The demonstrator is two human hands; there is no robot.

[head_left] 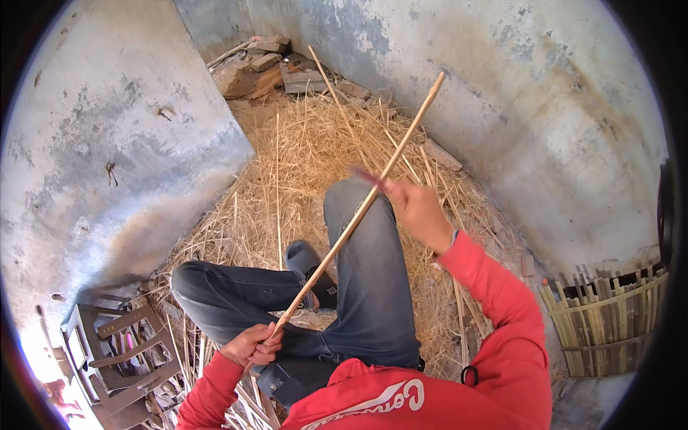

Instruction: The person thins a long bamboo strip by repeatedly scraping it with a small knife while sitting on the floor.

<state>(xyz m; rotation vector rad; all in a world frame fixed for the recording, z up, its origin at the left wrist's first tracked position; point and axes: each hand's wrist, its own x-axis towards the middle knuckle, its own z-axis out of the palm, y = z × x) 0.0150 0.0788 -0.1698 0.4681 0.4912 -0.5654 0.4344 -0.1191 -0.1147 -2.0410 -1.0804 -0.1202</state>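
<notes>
**Long bamboo strip held across the lap, near end low, far end high**

Seated on a floor of loose dry yellow straw (301, 158), legs in dark blue jeans (365, 287), sleeves red. Gripped in the left hand (251, 345): the near end of a long, thin, pale tan bamboo strip (358, 215), fingers curled shut around it close to the lap. Met by the right hand (416, 208) near mid-length, above the raised knee; closed, by the look of it, around a small reddish object, blurred, so kind and exact grip cannot be told, nor whether the strip itself is pinched or only touched.

Long axis: diagonal, from lower left by the left hand, up and to the right, far tip (438, 76) pointing toward the grey stained plaster wall (545, 115) and raised well clear of the straw. Straight along its whole length, no visible sag.

Handling, as a judgement: light, easily carried by one end; stiff enough to stay straight unsupported, yet springy and likely to whip or flex if pushed sideways. Edges probably sharp and splintery, so best held flat-side between fingers, one hold near the end and one near the middle to steady it. Narrow section, prone to splitting along the grain.

Nearby: a woven bamboo basket (609, 322) at right, a small wooden stool (122, 351) at lower left, broken bricks and rubble (265, 68) in the far corner.
</notes>
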